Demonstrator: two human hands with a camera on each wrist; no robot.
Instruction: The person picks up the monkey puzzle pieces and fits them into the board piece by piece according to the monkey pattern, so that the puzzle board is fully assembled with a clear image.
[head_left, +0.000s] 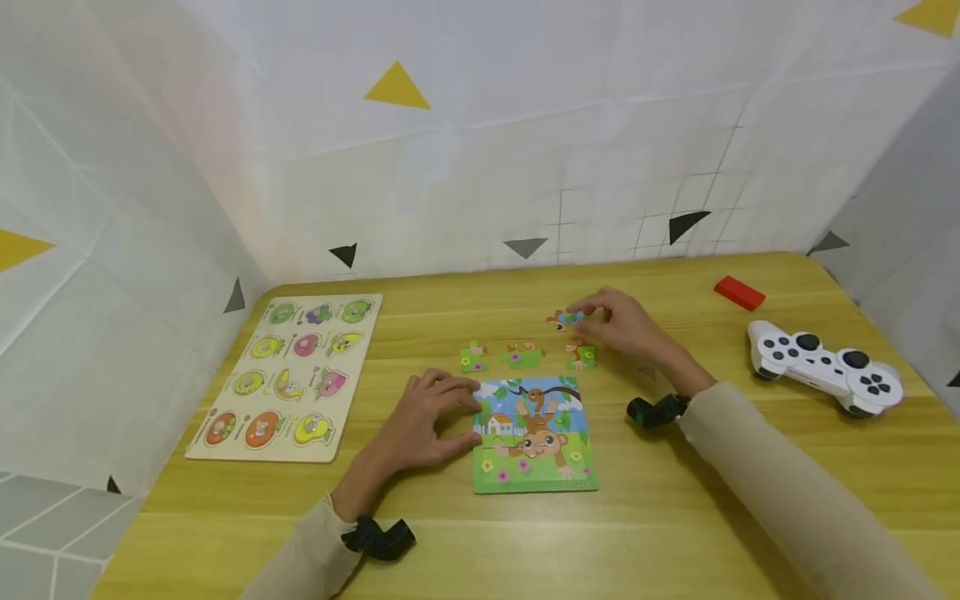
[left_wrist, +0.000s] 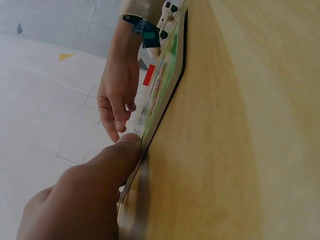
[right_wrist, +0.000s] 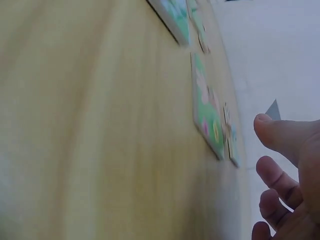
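While the loosely spread left hand (head_left: 429, 423) touches one puzzle (head_left: 536, 437), the right hand (head_left: 622, 323)—fingers apart, empty—hovers near four pieces (head_left: 522, 358).

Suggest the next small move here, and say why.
Probably the right hand should pinch the farthest loose puzzle piece: the hand is right beside it and looks empty, while the left hand touches the puzzle board.

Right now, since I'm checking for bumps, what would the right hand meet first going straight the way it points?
The right hand would probably meet the farthest loose puzzle piece, at the fingertips in the head view; depth leaves contact unclear.
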